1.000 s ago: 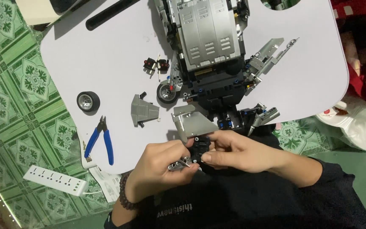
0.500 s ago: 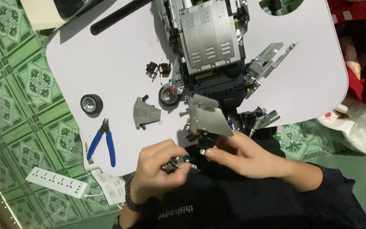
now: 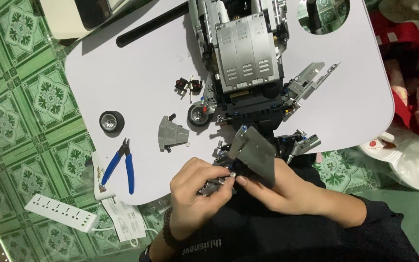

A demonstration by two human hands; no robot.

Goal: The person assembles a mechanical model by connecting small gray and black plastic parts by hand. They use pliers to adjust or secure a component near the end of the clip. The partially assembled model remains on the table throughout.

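Overhead, a pale lilac plastic counter (image 3: 136,73) carries a large grey-and-black brick-built model vehicle (image 3: 246,58). Just below it, at the counter's near edge, the right hand (image 3: 287,189) cradles a dark grey flat panel piece (image 3: 255,153), fingers curled beneath. Touching it, the left hand (image 3: 195,194) pinches a small grey connector part (image 3: 214,184). Blue-handled cutters (image 3: 121,165) lie left, well apart.

White table (image 3: 136,82) — carries grey model car (image 3: 246,58), loose wheel (image 3: 111,121), blue cutters (image 3: 120,165).
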